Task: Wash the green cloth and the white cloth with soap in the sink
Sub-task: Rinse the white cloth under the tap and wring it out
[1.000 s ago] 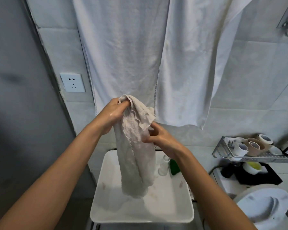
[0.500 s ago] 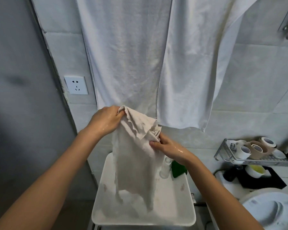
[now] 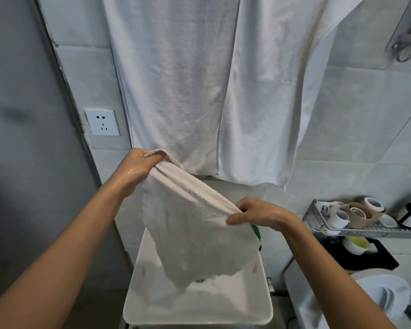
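Two hands spread white cloth (image 3: 195, 224), left hand (image 3: 138, 169) higher

Left hand (image 3: 138, 167) and right hand (image 3: 259, 213) stretch the white cloth (image 3: 195, 233) above the sink (image 3: 199, 312).

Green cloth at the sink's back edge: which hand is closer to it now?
Right. The right hand grips the white cloth directly above the green cloth; the left hand holds its far upper corner.
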The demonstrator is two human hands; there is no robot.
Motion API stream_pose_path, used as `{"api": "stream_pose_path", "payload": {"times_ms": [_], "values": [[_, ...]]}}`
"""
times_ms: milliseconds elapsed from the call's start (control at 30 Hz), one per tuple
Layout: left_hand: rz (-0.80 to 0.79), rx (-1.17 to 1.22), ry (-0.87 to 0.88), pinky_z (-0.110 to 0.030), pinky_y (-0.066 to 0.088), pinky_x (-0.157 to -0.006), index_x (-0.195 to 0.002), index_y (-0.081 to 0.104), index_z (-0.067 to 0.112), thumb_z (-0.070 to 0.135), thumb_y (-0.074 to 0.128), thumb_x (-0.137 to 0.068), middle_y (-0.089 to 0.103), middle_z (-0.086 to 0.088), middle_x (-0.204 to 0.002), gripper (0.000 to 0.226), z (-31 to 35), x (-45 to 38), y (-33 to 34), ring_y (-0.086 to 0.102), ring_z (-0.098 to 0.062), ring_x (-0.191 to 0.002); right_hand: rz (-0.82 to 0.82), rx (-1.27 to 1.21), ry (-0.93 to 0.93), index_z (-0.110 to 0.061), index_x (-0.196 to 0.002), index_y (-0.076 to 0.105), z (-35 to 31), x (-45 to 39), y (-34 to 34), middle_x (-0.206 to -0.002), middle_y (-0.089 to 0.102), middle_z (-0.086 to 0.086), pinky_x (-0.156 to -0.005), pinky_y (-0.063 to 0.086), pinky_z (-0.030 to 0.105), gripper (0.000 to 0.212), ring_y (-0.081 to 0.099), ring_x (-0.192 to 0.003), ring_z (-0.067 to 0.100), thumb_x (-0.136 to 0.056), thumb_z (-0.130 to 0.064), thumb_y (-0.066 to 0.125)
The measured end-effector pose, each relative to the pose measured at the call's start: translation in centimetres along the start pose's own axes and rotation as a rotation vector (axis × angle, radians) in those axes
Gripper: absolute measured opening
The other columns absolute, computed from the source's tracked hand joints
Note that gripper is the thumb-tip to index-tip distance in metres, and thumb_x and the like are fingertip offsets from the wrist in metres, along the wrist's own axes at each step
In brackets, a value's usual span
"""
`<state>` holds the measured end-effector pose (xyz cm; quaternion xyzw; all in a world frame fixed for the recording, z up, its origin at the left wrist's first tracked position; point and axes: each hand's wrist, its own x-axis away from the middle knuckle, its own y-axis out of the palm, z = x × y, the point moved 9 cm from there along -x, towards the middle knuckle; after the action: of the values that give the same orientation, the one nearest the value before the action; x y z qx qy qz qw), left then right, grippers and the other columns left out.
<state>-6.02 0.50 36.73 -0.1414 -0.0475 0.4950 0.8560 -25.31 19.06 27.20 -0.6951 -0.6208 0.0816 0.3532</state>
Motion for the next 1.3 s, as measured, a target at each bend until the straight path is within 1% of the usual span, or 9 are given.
{"api": "stream_pose_path", "payload": {"times_ms": [200, 333, 467, 600, 733, 833, 933, 1133, 1300], "values": [[-0.055, -0.074, -0.135, -0.025, 0.043, -0.053, -0.082, 0.058, 0.014, 0.035, 0.044, -0.097, 0.054, -0.005, -0.069, 0.03, -0.2, 0.1, -0.4, 0.05, -0.018, -0.058, 0.123, -0.347, -0.036, -0.028, -0.107, 0.065, 0.4, 0.2, -0.9, -0.104, 0.069, 0.001, -0.092, 0.048, 0.038, 0.017, 0.063, -0.096, 0.017, -0.091, -0.03, 0.065], [-0.061, -0.211, -0.125, -0.031, 0.051, -0.062, -0.095, 0.06, 0.017, 0.041, 0.035, -0.099, 0.054, -0.002, -0.079, 0.035, -0.8, -0.2, -0.5, 0.054, -0.019, -0.07, 0.284, -0.135, -0.104, -0.025, -0.108, 0.057, -0.6, 0.4, -2.3, -0.09, 0.058, -0.007, -0.07, 0.04, 0.018, 0.011, 0.053, -0.081, 0.008, -0.097, -0.027, 0.055], [-0.091, -0.123, -0.192, -0.028, 0.05, -0.056, -0.104, 0.059, 0.014, 0.042, 0.036, -0.099, 0.057, -0.005, -0.073, 0.036, -2.0, -0.2, 0.1, 0.056, -0.019, -0.06, 0.349, -0.023, -0.055, -0.018, -0.104, 0.054, -0.4, 0.6, -3.6, -0.082, 0.052, -0.006, -0.06, 0.034, 0.021, 0.014, 0.047, -0.073, 0.009, -0.098, -0.031, 0.053], [-0.167, 0.021, -0.275, -0.019, 0.039, -0.039, -0.092, 0.064, 0.016, 0.038, 0.049, -0.095, 0.054, -0.002, -0.065, 0.027, -3.1, -0.1, 0.9, 0.049, -0.012, -0.039, 0.441, -0.119, -0.019, -0.021, -0.091, 0.055, 0.0, 1.1, -4.6, -0.086, 0.057, -0.009, -0.062, 0.037, 0.02, 0.018, 0.053, -0.076, 0.006, -0.09, -0.037, 0.064], [-0.458, 0.29, -0.362, -0.023, 0.052, -0.057, -0.084, 0.07, 0.016, 0.042, 0.082, -0.061, 0.066, -0.003, -0.083, 0.037, -3.3, 0.5, 2.5, 0.063, -0.014, -0.064, 0.486, -0.413, 0.042, -0.019, -0.115, 0.052, 0.9, 1.3, -5.3, -0.111, 0.057, -0.002, -0.084, 0.042, 0.03, 0.044, 0.056, -0.102, 0.021, -0.081, -0.036, 0.075], [-0.563, 0.362, -0.263, -0.026, 0.058, -0.065, -0.095, 0.071, 0.012, 0.013, 0.09, -0.042, 0.071, -0.008, -0.092, 0.056, -2.4, 0.6, 2.7, 0.07, -0.017, -0.078, 0.328, -0.555, -0.037, -0.016, -0.114, 0.059, 0.3, 1.2, -5.4, -0.113, 0.064, 0.012, -0.083, 0.048, 0.031, 0.038, 0.063, -0.097, 0.023, -0.08, -0.008, 0.074], [-0.528, 0.244, -0.154, -0.029, 0.057, -0.07, -0.115, 0.058, 0.021, -0.009, 0.062, -0.061, 0.067, -0.006, -0.107, 0.062, -1.4, 1.2, 2.5, 0.068, -0.018, -0.09, 0.258, -0.56, -0.076, -0.014, -0.125, 0.058, 0.2, 1.5, -5.7, -0.115, 0.066, 0.015, -0.088, 0.052, 0.035, 0.058, 0.065, -0.101, 0.028, -0.072, 0.005, 0.07], [-0.355, -0.41, 0.047, -0.022, 0.044, -0.074, -0.149, 0.017, 0.027, -0.009, 0.047, -0.087, 0.037, 0.013, -0.135, 0.078, -1.1, 1.5, 2.2, 0.049, -0.009, -0.106, 0.458, -0.351, -0.138, -0.023, -0.091, 0.061, -1.5, 2.6, -6.5, -0.081, 0.062, 0.005, -0.055, 0.037, 0.023, 0.023, 0.048, -0.065, 0.014, -0.091, -0.001, 0.057], [-0.291, -0.366, 0.017, -0.032, 0.049, -0.06, -0.126, 0.048, 0.02, 0.005, 0.051, -0.082, 0.06, -0.011, -0.108, 0.047, -2.3, 0.9, 0.4, 0.057, -0.019, -0.078, 0.509, -0.201, -0.053, -0.023, -0.097, 0.054, -0.9, 2.7, -6.7, -0.077, 0.058, 0.006, -0.048, 0.03, 0.022, 0.008, 0.043, -0.06, 0.016, -0.094, -0.016, 0.056]]}}
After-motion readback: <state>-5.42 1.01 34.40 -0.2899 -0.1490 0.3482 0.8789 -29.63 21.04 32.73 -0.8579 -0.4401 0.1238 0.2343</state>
